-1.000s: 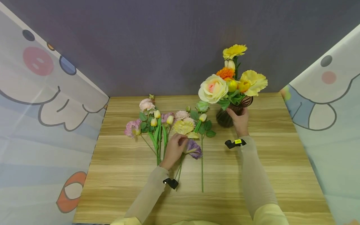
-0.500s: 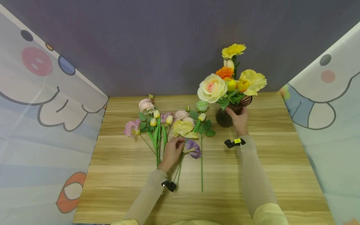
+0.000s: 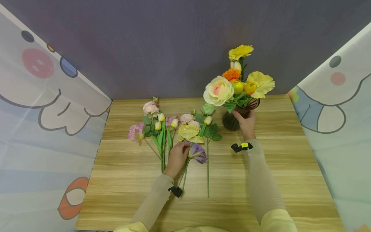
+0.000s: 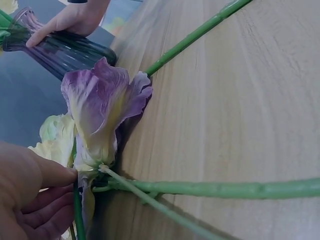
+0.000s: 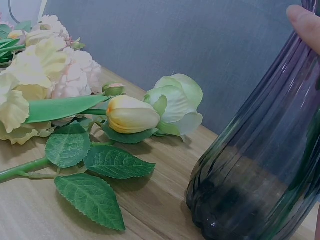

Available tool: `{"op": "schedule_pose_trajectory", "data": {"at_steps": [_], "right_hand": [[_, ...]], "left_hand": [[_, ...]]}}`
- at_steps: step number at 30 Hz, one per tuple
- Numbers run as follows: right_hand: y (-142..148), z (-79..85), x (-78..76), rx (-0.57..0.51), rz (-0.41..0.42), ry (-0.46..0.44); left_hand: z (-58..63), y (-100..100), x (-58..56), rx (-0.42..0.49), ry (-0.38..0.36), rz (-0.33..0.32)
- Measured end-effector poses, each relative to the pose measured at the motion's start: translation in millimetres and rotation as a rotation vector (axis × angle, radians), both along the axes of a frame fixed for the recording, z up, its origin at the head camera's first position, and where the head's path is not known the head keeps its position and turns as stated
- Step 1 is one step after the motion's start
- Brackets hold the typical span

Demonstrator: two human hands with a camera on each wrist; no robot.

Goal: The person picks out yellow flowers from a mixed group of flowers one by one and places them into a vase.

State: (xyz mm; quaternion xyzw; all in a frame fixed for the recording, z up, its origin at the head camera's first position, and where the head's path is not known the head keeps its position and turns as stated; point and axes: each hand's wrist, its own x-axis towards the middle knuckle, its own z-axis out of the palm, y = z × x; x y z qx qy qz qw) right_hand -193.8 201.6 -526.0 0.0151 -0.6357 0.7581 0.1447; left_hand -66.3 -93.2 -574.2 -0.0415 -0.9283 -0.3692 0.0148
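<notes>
My right hand (image 3: pixel 247 125) grips the neck of a dark ribbed glass vase (image 3: pixel 231 121), thumb on its near side. Yellow, orange and cream flowers, including a large cream rose (image 3: pixel 218 91), fill the vase. My left hand (image 3: pixel 177 158) is low among the flowers lying on the table. In the left wrist view, its thumb and fingers (image 4: pixel 54 172) pinch a thin dark green stem beside a purple flower (image 4: pixel 100 105). That stem seems to belong to the white-yellow tulip (image 5: pixel 131 115), whose long leaf points toward the hand; yellow petals hide part of it.
Pink flowers (image 3: pixel 151 108), more tulips (image 3: pixel 161 117) and a mauve flower (image 3: pixel 136 132) lie left of my left hand. A pale green rose (image 3: pixel 207 109) lies near the vase, its long stem running toward me. A dark wall (image 3: pixel 162 64) stands behind the wooden table (image 3: pixel 121 193).
My left hand has drawn slightly back toward me, and the purple flower's petals beside it have shifted a little. My right hand stays on the vase.
</notes>
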Motion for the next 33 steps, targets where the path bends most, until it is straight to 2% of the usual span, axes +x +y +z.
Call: {"op": "schedule_pose_trajectory", "data": {"at_steps": [3,10,18,24,30,33], "right_hand": [[0,0.0,-0.2,-0.002,0.003,0.002],[7,-24.2,-12.6,0.006,-0.031,-0.036],[8,-24.4,-13.4,-0.02,-0.033,-0.052],[8,-25.3,-12.5,0.013,-0.042,-0.056],[6,-25.2,-12.3,0.018,-0.039,-0.038],[6,-25.9,-13.4,0.004,-0.036,-0.022]], "left_hand": [[1.0,1,-0.4,-0.011,-0.002,-0.009],[3.2,2,-0.6,-0.071,0.011,-0.059],[7.7,6,-2.4,-0.169,0.033,-0.143],[11.3,7,-1.8,-0.2,0.012,-0.157],[11.0,4,-0.8,-0.143,-0.056,-0.15],[12.9,3,-0.4,-0.087,-0.053,-0.154]]}}
